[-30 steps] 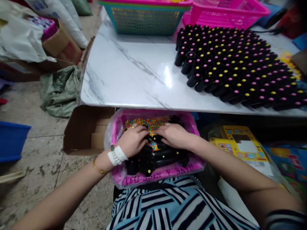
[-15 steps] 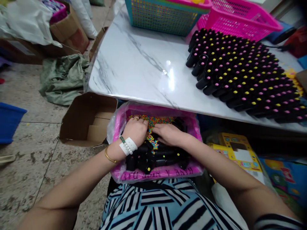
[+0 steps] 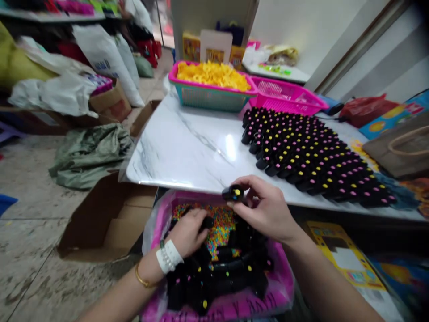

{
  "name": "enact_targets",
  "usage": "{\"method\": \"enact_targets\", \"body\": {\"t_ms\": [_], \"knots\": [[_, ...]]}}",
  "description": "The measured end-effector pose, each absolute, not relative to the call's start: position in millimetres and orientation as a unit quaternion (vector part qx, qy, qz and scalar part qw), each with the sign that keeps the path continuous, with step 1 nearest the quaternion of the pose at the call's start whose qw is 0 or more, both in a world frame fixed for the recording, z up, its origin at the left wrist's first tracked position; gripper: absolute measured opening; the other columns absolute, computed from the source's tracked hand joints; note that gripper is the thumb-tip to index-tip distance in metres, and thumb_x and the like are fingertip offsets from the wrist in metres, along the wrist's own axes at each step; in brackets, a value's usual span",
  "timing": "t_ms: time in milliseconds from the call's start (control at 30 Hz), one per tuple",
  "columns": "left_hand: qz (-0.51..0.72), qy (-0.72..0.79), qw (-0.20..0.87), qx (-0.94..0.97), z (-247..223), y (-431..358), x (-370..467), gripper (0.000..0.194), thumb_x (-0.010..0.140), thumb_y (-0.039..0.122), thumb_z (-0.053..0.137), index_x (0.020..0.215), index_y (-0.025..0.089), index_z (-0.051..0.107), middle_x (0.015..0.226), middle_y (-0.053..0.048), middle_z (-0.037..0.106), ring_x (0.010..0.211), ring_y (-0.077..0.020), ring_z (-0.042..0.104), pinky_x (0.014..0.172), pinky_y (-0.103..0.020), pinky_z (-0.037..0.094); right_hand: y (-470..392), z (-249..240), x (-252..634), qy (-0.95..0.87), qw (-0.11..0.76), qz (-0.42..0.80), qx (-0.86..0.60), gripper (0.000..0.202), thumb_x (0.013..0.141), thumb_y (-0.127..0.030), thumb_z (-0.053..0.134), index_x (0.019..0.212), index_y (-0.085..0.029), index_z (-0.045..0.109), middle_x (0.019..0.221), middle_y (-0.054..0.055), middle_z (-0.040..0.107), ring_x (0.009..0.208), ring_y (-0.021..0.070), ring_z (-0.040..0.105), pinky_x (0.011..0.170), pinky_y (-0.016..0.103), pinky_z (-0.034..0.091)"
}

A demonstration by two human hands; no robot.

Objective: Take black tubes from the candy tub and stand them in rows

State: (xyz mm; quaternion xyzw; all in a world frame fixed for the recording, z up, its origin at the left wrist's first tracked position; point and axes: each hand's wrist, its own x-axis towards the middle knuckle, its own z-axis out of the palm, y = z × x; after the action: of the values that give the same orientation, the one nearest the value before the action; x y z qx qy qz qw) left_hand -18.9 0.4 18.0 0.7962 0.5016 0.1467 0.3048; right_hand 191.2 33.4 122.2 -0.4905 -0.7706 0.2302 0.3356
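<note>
My right hand [image 3: 268,210] is raised over the far rim of a pink bin [image 3: 287,277], gripping a short black tube [image 3: 228,194] between thumb and fingers. The tube's end faces me and shows yellow, with a little blue. My left hand [image 3: 188,231] is down in the bin, its fingers curled around another black tube [image 3: 209,222]; part of that grip is hidden. Small multicoloured beads [image 3: 221,228] lie in the bin's far half. Several black tubes [image 3: 228,272], some with coloured dots, lie loose in its near half.
Rows of black tubes [image 3: 301,152] with pink and yellow tops stand on the marble-patterned table [image 3: 174,156]. Behind them are a basket of yellow pieces [image 3: 214,76] and a pink basket [image 3: 291,96]. An open cardboard box [image 3: 103,223] sits left of the bin.
My right hand has come up out of the bin with a black tube. My left hand stays in the bin, now around a tube. The view has tilted up, showing more of the room.
</note>
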Motion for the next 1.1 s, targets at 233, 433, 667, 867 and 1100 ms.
{"method": "enact_targets", "body": {"t_ms": [233,433,667,867,1100], "knots": [[0.139,0.534,0.291,0.782,15.7,3.6,-22.1,0.028,0.080,0.019,0.058,0.107,0.017,0.059,0.106,-0.011,0.066,0.101,-0.0261,0.063,0.091,-0.041,0.052,135.9,111.7,159.1,-0.719,0.236,0.024,-0.653,0.020,0.079,-0.035,0.063,0.079,-0.015,0.065,0.066,0.007,0.064,0.062,0.0181,0.056,0.061,0.031,0.041],[0.258,0.551,0.300,0.735,21.4,-0.8,-28.9,0.027,0.079,0.023,0.065,0.105,0.017,0.060,0.095,-0.007,0.069,0.086,-0.0210,0.067,0.081,-0.035,0.054,75.6,101.4,163.1,-0.772,0.289,0.018,-0.565,0.025,0.089,-0.037,0.057,0.075,-0.018,0.063,0.068,0.004,0.064,0.063,0.0163,0.059,0.064,0.030,0.046],[0.320,0.508,0.364,0.712,22.6,-0.8,-28.4,0.023,0.077,0.016,0.064,0.100,0.018,0.063,0.089,-0.002,0.071,0.076,-0.0141,0.067,0.073,-0.026,0.054,-0.9,39.9,178.4,-0.854,0.224,0.235,-0.407,0.033,0.089,-0.016,0.055,0.121,-0.017,0.057,0.116,0.010,0.068,0.106,0.0188,0.065,0.094,0.032,0.050],[0.182,0.521,0.297,0.779,14.3,-1.6,-18.2,0.041,0.080,0.018,0.062,0.121,0.013,0.060,0.117,-0.012,0.068,0.109,-0.0242,0.063,0.098,-0.038,0.049,23.8,20.1,183.2,-0.893,-0.010,0.144,-0.426,0.022,0.084,-0.012,0.056,0.105,-0.016,0.063,0.107,0.015,0.066,0.091,0.0242,0.066,0.079,0.034,0.052],[0.137,0.610,0.098,0.775,20.3,1.8,-24.8,0.031,0.089,0.037,0.054,0.103,0.013,0.067,0.097,-0.014,0.060,0.096,-0.0291,0.058,0.086,-0.043,0.049,36.3,2.7,178.3,-0.829,0.132,0.258,-0.478,0.034,0.080,-0.021,0.067,0.114,-0.016,0.064,0.106,0.010,0.068,0.097,0.0224,0.064,0.086,0.035,0.050]]}}
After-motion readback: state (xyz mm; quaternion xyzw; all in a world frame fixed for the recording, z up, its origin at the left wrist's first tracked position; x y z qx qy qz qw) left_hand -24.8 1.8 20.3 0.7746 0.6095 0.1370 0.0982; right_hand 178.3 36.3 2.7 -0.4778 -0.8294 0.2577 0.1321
